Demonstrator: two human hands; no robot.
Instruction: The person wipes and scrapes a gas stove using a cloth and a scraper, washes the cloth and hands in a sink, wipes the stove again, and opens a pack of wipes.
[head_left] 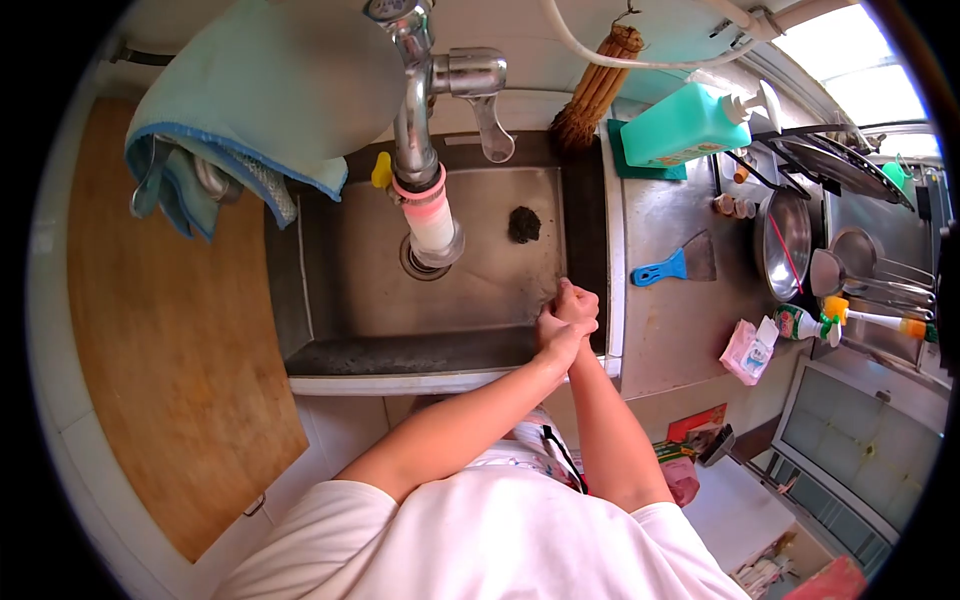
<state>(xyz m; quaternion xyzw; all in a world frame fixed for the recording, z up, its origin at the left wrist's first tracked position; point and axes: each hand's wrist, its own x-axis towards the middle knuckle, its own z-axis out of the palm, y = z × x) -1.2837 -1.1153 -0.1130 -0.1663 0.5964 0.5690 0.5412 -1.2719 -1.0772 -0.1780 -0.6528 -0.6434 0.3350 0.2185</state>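
Note:
My left hand (566,334) and my right hand (577,298) are pressed together over the right front corner of the metal sink (450,300). The left one lies across the right, and both have their fingers curled in. Whatever may be between them is hidden. A dark, rough scouring pad or clump (524,225) rests on the sink floor, beyond my hands. The tap (412,130) hangs over the drain with a pink and white filter sleeve (430,220) on its spout. No stream of water can be made out.
Left of the sink lies a wooden board (180,350), with a blue-green cloth (250,110) hanging above. On the right counter are a blue-handled scraper (675,266), a green pump bottle (685,128), a metal bowl (785,245) and a pink pack (748,350). A bundled brush (600,85) leans behind.

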